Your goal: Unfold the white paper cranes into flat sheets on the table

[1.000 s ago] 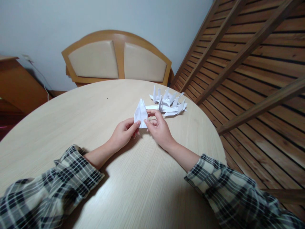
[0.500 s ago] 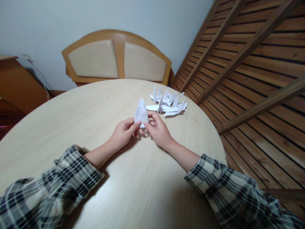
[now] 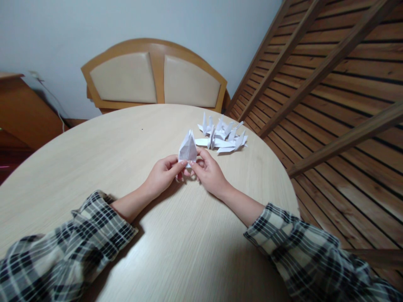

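A small piece of folded white paper (image 3: 188, 147), pointed at the top, is held upright between both hands just above the table. My left hand (image 3: 163, 171) pinches its lower left edge, thumb on the near face. On the lower right, my right hand (image 3: 208, 171) grips it the same way, with the two thumbs close together at the bottom. The fingers behind the paper are partly hidden. Just beyond my right hand stand several folded white paper cranes (image 3: 222, 136), bunched together with wings and necks overlapping.
The round light-wood table (image 3: 103, 155) spreads under both forearms. Behind it is a wooden headboard (image 3: 160, 75) with two pale padded panels. A slatted wooden partition (image 3: 330, 105) rises along the right side. A brown piece of furniture (image 3: 28, 109) stands at the left.
The paper's pointed top has tipped slightly to the right, and its near face looks flatter. Both hands keep nearly the same place and grip.
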### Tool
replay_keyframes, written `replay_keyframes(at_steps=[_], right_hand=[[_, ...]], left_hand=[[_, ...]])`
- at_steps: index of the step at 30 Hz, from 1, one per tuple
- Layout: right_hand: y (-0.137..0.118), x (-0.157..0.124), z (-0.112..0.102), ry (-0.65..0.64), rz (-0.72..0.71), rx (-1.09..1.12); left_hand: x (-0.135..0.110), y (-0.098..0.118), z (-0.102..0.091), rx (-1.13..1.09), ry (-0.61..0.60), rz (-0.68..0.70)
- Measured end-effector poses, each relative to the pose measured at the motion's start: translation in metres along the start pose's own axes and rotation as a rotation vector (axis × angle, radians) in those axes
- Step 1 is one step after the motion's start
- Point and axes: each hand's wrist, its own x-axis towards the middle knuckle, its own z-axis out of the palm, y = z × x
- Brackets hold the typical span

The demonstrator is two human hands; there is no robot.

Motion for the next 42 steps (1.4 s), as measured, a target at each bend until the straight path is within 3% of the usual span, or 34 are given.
replay_keyframes(at_steps=[13, 22, 42], right_hand=[[0.008, 0.002, -0.002, -0.018, -0.088, -0.034], [0.007, 0.004, -0.004, 0.058, -0.169, -0.156], [0.003, 0.004, -0.004, 0.102, -0.207, -0.217]], left_hand=[[0.0, -0.002, -0.002, -0.023, -0.004, 0.001], [0.001, -0.006, -0.003, -0.035, 0.025, -0.007], [0.002, -0.01, -0.003, -0.174, 0.052, -0.056]])
